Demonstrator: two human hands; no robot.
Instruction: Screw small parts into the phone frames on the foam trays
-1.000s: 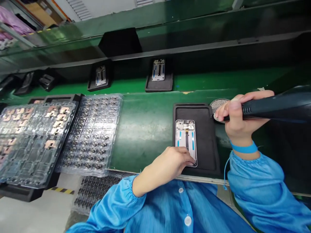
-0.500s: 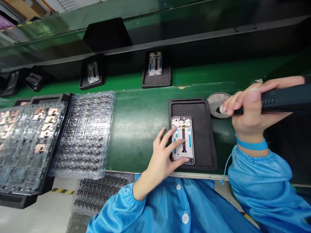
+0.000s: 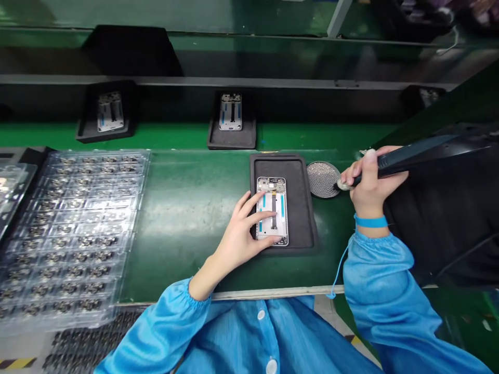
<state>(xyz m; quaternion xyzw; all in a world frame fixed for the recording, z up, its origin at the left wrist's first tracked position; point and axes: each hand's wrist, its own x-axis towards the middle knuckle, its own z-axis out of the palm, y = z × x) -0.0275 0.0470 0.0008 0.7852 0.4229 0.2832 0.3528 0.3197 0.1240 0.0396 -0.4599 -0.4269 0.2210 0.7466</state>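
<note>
My left hand (image 3: 241, 234) lies with fingers spread over an opened phone (image 3: 272, 211), its thumb near the lower end. White casing, blue strips and a dark ribbon cable show on the phone. It sits in the left part of a black foam tray (image 3: 302, 208). My right hand (image 3: 370, 184), a blue band at its wrist, is closed around a black electric screwdriver (image 3: 413, 153). The screwdriver's front end points left, at the right rim of a round dish of small shiny screws (image 3: 323, 176). My fingers partly cover that end.
Clear plastic trays of small metal parts (image 3: 83, 228) stand at the left, beside a dark-framed tray (image 3: 17, 192). Behind the bench, black trays (image 3: 234, 139) carry other opened phones (image 3: 110, 111). A large dark object (image 3: 448, 223) is at the right. The bench's front edge (image 3: 273, 294) runs before me.
The view has swung to the right, so the bench appears shifted left. My left hand stays on the phone. The screwdriver's front end is still at the screw dish.
</note>
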